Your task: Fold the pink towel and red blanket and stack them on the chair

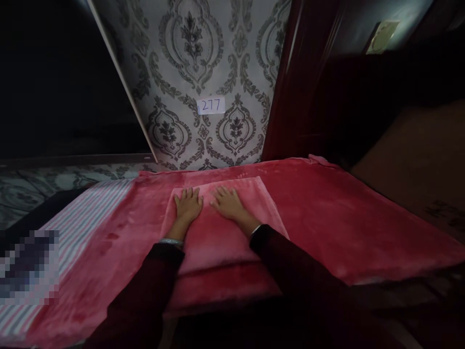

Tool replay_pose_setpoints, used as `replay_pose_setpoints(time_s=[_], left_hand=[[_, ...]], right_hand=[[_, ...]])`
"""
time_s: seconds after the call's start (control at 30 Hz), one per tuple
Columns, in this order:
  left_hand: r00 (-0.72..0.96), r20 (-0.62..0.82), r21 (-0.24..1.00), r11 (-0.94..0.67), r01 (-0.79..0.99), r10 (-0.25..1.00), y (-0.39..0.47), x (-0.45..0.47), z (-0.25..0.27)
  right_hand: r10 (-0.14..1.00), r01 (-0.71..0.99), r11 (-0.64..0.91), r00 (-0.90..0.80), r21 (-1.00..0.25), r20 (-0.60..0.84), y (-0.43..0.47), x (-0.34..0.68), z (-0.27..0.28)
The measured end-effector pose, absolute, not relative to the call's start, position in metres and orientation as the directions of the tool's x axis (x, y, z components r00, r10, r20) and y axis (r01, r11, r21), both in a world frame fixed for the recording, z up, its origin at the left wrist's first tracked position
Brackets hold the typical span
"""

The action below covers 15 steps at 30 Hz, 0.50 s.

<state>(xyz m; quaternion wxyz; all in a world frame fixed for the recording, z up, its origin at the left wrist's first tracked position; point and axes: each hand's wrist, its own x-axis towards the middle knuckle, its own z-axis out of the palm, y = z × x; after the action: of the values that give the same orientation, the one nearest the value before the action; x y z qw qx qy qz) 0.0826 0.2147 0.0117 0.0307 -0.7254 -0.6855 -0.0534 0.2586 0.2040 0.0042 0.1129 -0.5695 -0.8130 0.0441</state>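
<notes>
A pink plush cloth (218,242), roughly square and apparently folded, lies flat in front of me on a larger red plush blanket (327,213). My left hand (189,204) rests palm down near the cloth's far left corner, fingers spread. To its right, my right hand (228,202) also lies flat on the cloth, fingers apart and slightly blurred. Neither hand holds anything. The undersides of both palms are hidden against the fabric.
A striped cloth (90,208) covers the surface's left side, with a pixelated patch over it. Behind stands a patterned wall (196,140) bearing a paper label (211,105) reading 277. A dark screen-like panel (65,87) is at left, a dark red wooden frame (290,87) at right.
</notes>
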Motion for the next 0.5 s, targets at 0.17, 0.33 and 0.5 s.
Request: replay_pose_setpoints(time_s=[0.17, 0.33, 0.5], left_hand=[[0.045, 0.09, 0.054, -0.05, 0.997, 0.995, 0.218, 0.079, 0.016], [-0.002, 0.004, 0.137, 0.002, 0.991, 1.0, 0.235, 0.057, 0.013], [-0.026, -0.049, 0.274, 0.039, 0.961, 0.998, 0.256, 0.029, 0.002]], right_hand=[[0.987, 0.984, 0.114, -0.096, -0.137, 0.131, 0.221, 0.335, 0.004], [0.995, 0.977, -0.066, 0.079, -0.202, 0.056, 0.221, 0.39, -0.011], [0.993, 0.966, -0.056, 0.08, -0.252, 0.085, 0.221, 0.403, -0.028]])
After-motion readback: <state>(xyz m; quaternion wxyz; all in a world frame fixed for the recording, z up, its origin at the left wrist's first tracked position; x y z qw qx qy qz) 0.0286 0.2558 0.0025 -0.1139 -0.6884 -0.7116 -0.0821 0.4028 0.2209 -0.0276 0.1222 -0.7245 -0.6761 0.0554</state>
